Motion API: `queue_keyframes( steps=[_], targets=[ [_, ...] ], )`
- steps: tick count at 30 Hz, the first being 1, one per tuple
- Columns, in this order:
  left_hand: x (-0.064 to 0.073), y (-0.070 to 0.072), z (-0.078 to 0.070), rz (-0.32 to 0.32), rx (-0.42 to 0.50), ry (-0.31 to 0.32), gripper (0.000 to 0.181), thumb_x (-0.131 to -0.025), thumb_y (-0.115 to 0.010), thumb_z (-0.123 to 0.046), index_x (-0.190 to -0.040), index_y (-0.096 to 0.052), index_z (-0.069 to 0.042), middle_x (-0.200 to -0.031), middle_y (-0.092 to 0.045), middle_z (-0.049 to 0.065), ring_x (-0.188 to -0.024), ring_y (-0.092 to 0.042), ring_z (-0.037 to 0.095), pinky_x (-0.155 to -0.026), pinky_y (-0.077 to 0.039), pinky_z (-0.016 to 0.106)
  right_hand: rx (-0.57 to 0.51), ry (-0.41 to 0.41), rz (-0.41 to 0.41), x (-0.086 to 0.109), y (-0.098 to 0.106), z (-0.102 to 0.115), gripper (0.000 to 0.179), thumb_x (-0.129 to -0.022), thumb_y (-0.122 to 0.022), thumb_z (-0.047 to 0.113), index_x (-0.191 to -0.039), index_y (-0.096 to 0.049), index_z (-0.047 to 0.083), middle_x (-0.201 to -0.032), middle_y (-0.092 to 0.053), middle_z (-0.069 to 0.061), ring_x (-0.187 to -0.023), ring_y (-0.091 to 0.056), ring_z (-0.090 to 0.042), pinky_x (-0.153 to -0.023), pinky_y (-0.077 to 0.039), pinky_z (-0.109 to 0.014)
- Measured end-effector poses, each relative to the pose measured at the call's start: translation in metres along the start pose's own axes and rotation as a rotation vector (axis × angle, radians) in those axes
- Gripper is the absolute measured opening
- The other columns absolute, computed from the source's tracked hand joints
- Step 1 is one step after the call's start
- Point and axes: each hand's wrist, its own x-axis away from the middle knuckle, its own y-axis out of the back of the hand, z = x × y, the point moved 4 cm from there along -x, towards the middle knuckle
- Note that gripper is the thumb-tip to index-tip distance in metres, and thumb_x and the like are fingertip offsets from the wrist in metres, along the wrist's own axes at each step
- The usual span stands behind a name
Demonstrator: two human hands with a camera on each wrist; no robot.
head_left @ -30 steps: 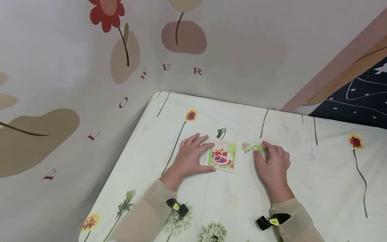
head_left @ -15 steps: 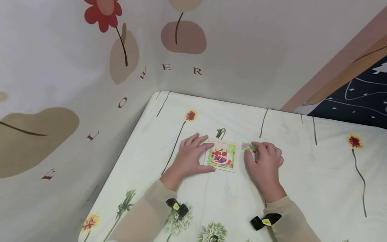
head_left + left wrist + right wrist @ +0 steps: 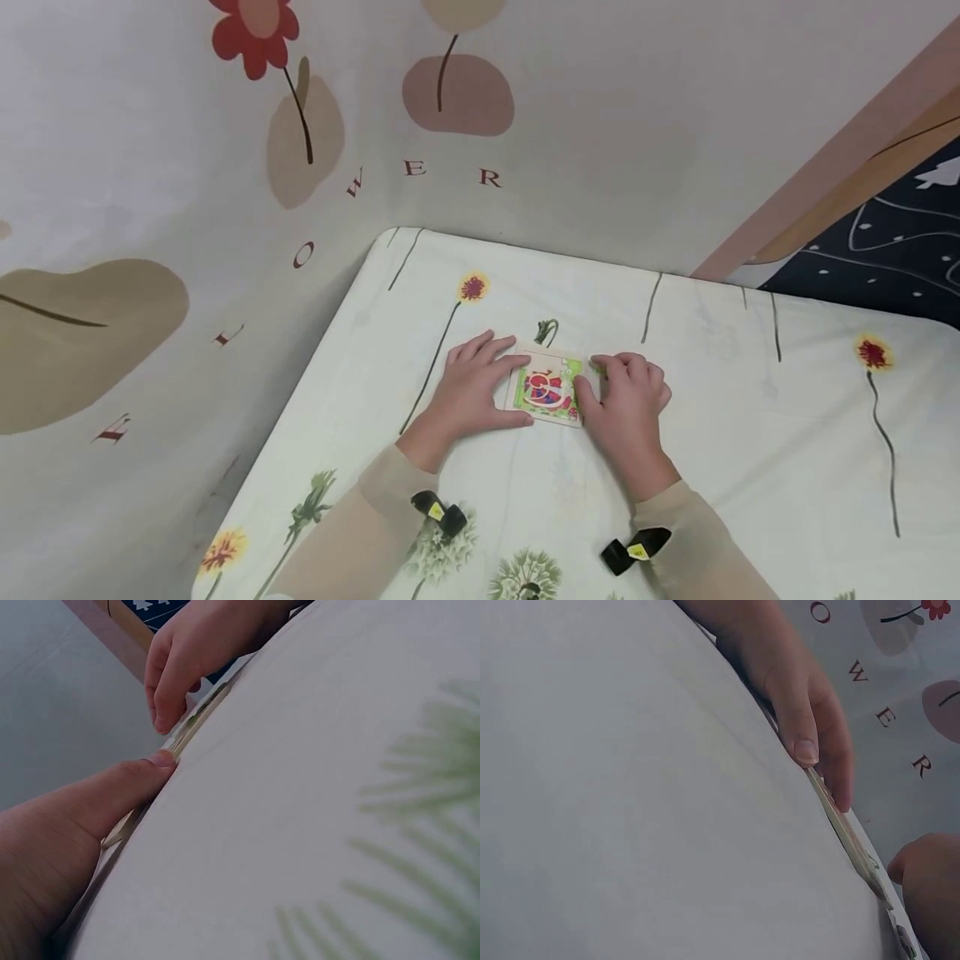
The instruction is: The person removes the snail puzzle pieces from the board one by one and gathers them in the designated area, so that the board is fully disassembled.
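head: left hand point(image 3: 471, 387) touches the picture puzzle point(image 3: 546, 390).

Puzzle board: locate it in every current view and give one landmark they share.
Head: puzzle board face-up, right of and just below centre.
Left wrist: puzzle board edge-on, thin strip left of centre.
Right wrist: puzzle board edge-on, thin strip lower right of centre.
Shared landmark: left hand, its thumb at the board's edge.
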Motion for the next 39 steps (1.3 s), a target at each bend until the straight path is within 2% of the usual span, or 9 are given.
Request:
queue_keyframes(
  steps=[12, 18, 30, 39],
  targets=[
    [0.000, 0.001, 0.000, 0.009, 0.000, 0.004, 0.089, -0.077, -0.082, -0.075, -0.152, -0.061, -0.031, -0.168, -0.041, -0.001, -0.158, -0.025, 0.032, -0.118, -0.027, 0.060, 0.054, -0.005, 0.044, 0.000, -0.011, 0.012, 0.040, -0.097, -0.075, 0.034, -0.120, -0.072, 0.002, -0.126, -0.058, -0.020, -0.128, -0.040, -0.046, -0.104, -0.023, -0.069],
    [0.001, 0.000, 0.000, 0.015, -0.006, 0.005, 0.089, -0.077, -0.081, -0.076, -0.152, -0.060, -0.032, -0.168, -0.040, -0.001, -0.158, -0.025, 0.031, -0.118, -0.027, 0.060, 0.060, 0.003, 0.034, 0.001, -0.013, 0.016, 0.032, -0.096, -0.076, 0.030, -0.113, -0.074, 0.003, -0.122, -0.059, -0.018, -0.124, -0.041, -0.045, -0.102, -0.024, -0.068],
    [0.000, 0.000, 0.001, -0.001, 0.006, 0.002, 0.089, -0.077, -0.082, -0.075, -0.151, -0.061, -0.032, -0.167, -0.041, -0.002, -0.158, -0.025, 0.031, -0.117, -0.027, 0.059, 0.069, 0.006, 0.009, 0.001, -0.011, 0.020, 0.037, -0.096, -0.077, 0.029, -0.120, -0.075, 0.001, -0.122, -0.060, -0.019, -0.121, -0.042, -0.045, -0.098, -0.025, -0.067],
    [0.000, -0.001, 0.002, 0.008, 0.014, 0.013, 0.088, -0.077, -0.083, -0.074, -0.151, -0.061, -0.032, -0.167, -0.041, -0.002, -0.158, -0.024, 0.031, -0.117, -0.027, 0.060, 0.060, -0.024, 0.047, 0.000, -0.012, 0.020, 0.038, -0.096, -0.077, 0.029, -0.120, -0.072, 0.000, -0.124, -0.059, -0.021, -0.124, -0.040, -0.046, -0.099, -0.025, -0.067]
  ],
)
